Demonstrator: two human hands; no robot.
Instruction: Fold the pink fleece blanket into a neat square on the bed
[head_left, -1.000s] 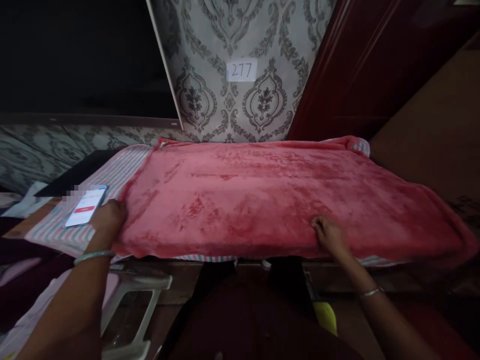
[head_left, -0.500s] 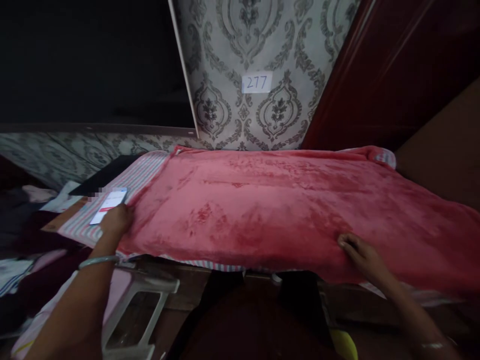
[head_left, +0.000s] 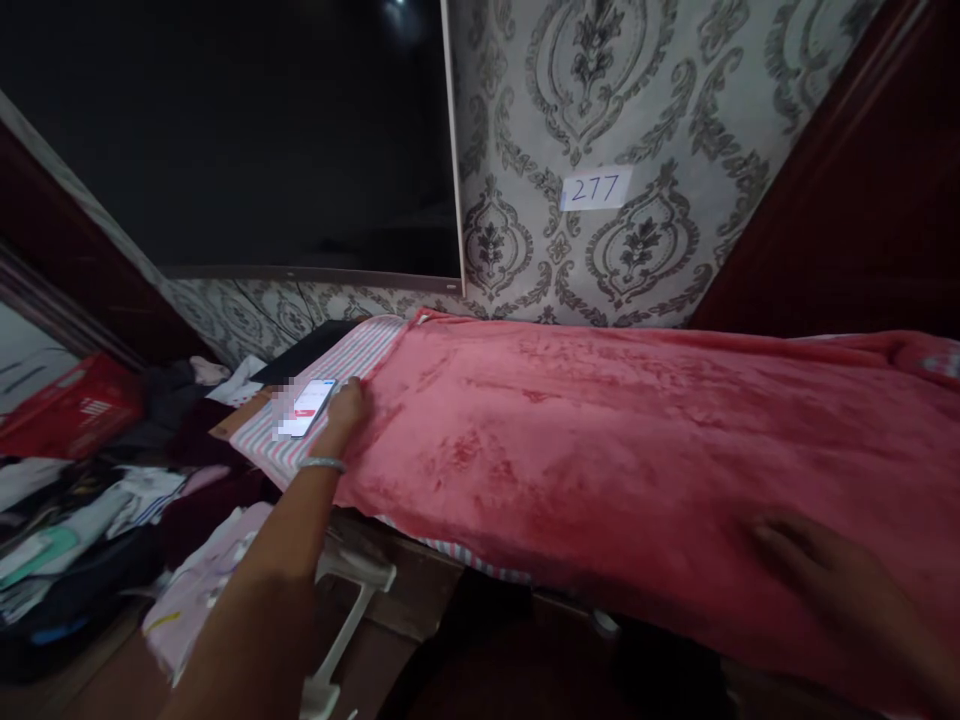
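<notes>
A red plush blanket (head_left: pixel 525 430) with a darker embossed pattern is spread across a long surface; pink, grey and white stripes show on its underside. My left hand (head_left: pixel 348 402) rests at the blanket's left edge, fingers reaching forward, holding nothing I can see. Just left of it, a lit phone (head_left: pixel 309 410) lies on a striped cloth section (head_left: pixel 360 350). On the right, my right hand (head_left: pixel 817 555) is over the near part of the blanket, slightly blurred, thumb apart from the fingers, with nothing in it.
A large dark TV screen (head_left: pixel 262 140) stands behind on the left. A paper marked 277 (head_left: pixel 596 188) is on the patterned wall. Piled clothes (head_left: pixel 150 500) and a red bag (head_left: pixel 75 405) lie at left. A pale stool frame (head_left: pixel 352 620) is below the blanket.
The view has swung left, so everything appears further right. My left hand has slid slightly forward along the blanket's edge beside the phone. My right hand's fingers have loosened.
</notes>
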